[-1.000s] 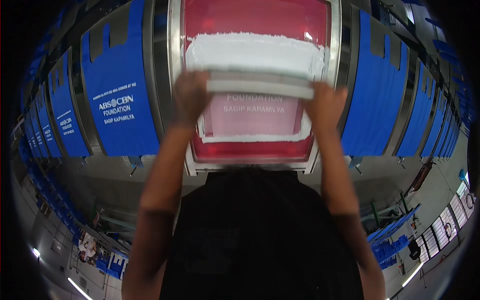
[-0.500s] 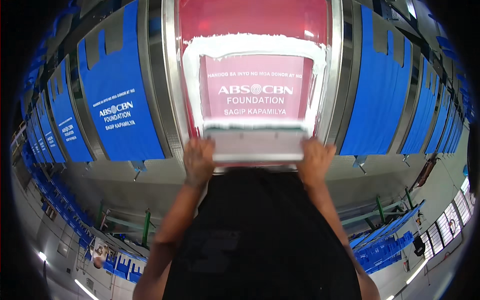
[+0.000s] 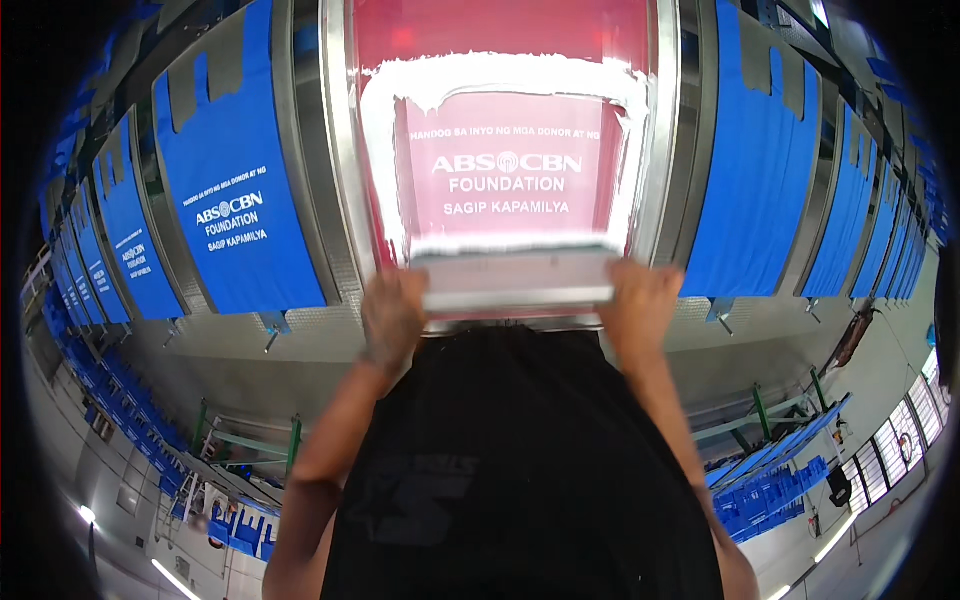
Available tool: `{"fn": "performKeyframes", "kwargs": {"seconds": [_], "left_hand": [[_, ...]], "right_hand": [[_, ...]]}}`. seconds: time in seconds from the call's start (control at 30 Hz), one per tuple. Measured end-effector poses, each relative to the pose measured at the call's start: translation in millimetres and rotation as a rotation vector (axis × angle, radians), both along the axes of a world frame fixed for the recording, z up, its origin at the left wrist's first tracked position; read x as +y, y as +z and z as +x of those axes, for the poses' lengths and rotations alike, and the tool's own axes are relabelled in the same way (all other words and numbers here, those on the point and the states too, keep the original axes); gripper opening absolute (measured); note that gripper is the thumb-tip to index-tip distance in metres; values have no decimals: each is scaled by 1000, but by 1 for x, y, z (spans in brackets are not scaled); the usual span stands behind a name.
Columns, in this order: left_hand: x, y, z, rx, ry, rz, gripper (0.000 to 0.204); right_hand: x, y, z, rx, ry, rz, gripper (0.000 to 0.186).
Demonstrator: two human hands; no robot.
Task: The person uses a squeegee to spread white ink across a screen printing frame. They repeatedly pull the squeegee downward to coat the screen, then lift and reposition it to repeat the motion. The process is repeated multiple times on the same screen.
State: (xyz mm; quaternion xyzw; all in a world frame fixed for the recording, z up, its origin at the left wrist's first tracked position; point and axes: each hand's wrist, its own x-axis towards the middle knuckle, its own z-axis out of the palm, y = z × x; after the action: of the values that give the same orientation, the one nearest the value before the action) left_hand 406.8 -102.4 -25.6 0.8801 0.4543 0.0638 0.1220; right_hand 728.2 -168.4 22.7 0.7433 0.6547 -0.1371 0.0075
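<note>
So both hands were on the squeegee, one at each end. The left hand (image 3: 394, 312) had its fingers curled around the left end, and the right hand (image 3: 640, 302) was grasping the right end the same way. Couldn't tell where every fingertip went, since some were tucked out of sight.

The squeegee (image 3: 520, 282) itself sat level across the near end of the screen (image 3: 500, 25), close to the person's black shirt (image 3: 540, 430), with a thick line of white along its far edge. White ink (image 3: 480, 76) made a messy border around a paler pink patch, heaviest on the far side, and white lettering (image 3: 507, 185) showed in the middle of that patch. Metal frame (image 3: 664, 120) around the lot.

Just off to the left lay a blue bag (image 3: 235, 150) with white print, handle cutouts pointing away from the person. The right bag (image 3: 752, 180) looked plain blue. More of them ran off in rows both ways, and there were barred windows (image 3: 905, 440) way over at lower right.
</note>
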Motion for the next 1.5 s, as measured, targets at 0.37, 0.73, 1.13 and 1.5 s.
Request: {"fn": "performKeyframes", "kwargs": {"seconds": [0.37, 0.73, 1.13, 1.5], "left_hand": [[205, 17, 75, -2, 108, -169, 36], [297, 46, 78, 97, 7, -360, 71], [-39, 18, 25, 50, 43, -1514, 42], [-170, -27, 41, -702, 708, -1475, 36]], "right_hand": [[192, -13, 47, -154, -73, -77, 38], [272, 22, 75, -35, -27, -235, 51], [196, -11, 68, 173, 425, -119, 46], [288, 1, 35, 191, 502, -171, 43]]}}
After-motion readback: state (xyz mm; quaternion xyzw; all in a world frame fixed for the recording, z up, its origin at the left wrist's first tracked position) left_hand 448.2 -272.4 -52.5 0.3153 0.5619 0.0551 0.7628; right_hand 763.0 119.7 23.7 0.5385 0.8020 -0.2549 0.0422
